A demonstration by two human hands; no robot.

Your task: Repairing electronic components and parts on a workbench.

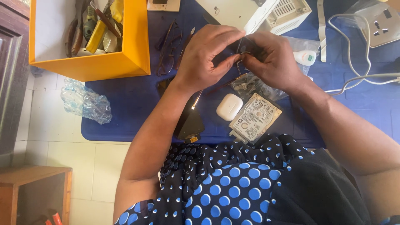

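Both hands meet above the blue table point(125, 104). My left hand point(208, 56) pinches a small dark metal part point(243, 52) between thumb and fingers. My right hand point(273, 58) grips the same small part from the other side. Just what the part is stays hidden by the fingers. Below the hands lie a clear plastic bag of small pieces point(250, 85), a hard drive point(255, 118), a white earbud case point(229, 107) and a black device point(189, 123).
An orange box point(104, 62) with pliers and tools stands at the back left. Spectacles point(168, 48) and a thin probe lie beside it. A white vented case point(287, 12), a wall socket point(381, 25) and white cables point(358, 79) are at the right. A crumpled bag point(85, 102) overhangs the table's left edge.
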